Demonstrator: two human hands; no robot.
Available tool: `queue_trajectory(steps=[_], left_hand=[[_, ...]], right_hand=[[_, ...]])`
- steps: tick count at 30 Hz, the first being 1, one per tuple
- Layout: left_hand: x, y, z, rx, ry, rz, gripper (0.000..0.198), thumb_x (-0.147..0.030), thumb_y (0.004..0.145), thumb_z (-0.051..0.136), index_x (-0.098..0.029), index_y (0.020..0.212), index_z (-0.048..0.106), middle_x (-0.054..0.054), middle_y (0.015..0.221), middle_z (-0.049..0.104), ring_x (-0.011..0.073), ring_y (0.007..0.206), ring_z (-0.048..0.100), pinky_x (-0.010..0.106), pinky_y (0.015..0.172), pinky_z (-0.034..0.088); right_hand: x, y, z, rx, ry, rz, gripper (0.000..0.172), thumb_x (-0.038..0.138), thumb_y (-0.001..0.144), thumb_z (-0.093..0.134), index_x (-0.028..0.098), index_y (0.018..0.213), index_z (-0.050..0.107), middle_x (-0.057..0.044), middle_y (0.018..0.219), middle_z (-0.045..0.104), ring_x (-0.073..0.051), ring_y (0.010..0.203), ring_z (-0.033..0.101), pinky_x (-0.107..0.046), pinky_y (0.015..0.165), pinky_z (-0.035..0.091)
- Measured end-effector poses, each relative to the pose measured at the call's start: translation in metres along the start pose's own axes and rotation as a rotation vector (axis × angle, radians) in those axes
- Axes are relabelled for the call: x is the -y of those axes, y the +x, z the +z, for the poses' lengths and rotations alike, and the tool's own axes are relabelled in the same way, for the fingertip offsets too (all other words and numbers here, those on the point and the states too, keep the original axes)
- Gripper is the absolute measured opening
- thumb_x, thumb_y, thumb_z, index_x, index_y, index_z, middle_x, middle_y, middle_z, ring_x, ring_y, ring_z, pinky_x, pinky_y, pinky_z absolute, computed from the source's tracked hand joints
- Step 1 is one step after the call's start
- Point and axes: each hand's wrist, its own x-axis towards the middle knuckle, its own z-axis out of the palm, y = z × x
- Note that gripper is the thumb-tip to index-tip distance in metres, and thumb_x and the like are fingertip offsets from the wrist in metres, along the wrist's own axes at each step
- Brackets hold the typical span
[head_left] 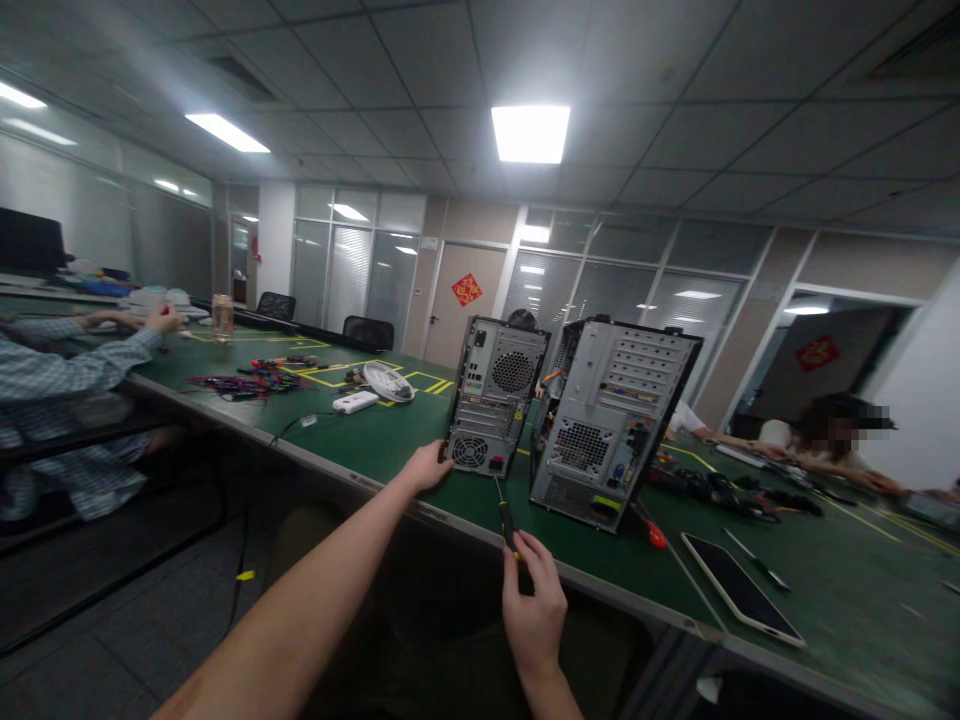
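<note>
A small computer case [491, 395] stands upright on the green table, its back panel facing me. My left hand [429, 467] rests against the case's lower left edge, some fingers hidden behind it. In my right hand [534, 590] is a screwdriver [506, 520] with a black and yellow handle, pinched between thumb and fingers. Its shaft points up, and the tip is at the bottom edge of the back panel near the power socket. Whether it touches a screw I cannot tell. Close by on the right stands a larger computer tower [611, 425], its side partly uncovered.
Right of the tower lie a red-tipped tool [655, 535], a phone [742, 590], another slim tool [756, 560] and black cables [720, 492]. Leftward are a white power strip [355, 402], a white basket [388, 382] and coloured wires [247, 385]. Co-workers sit at both sides.
</note>
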Motion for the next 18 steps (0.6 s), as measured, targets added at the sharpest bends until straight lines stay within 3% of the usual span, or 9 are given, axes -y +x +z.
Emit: queue_trajectory(steps=[18], left_hand=[[-0.0036,-0.0016,-0.0042,0.032,-0.019,-0.029,0.050,-0.035,0.084,0.060,-0.015,0.129,0.053,0.013,0.128,0.062,0.0229,0.115,0.060,0.028,0.095,0.044]], right_hand=[[0.0012,-0.0008,0.0005,-0.011,-0.011,-0.015,0.024,0.027,0.091,0.058,0.016,0.109,0.070,-0.013,0.111,0.066,-0.023,0.102,0.064,-0.039,0.091,0.053]])
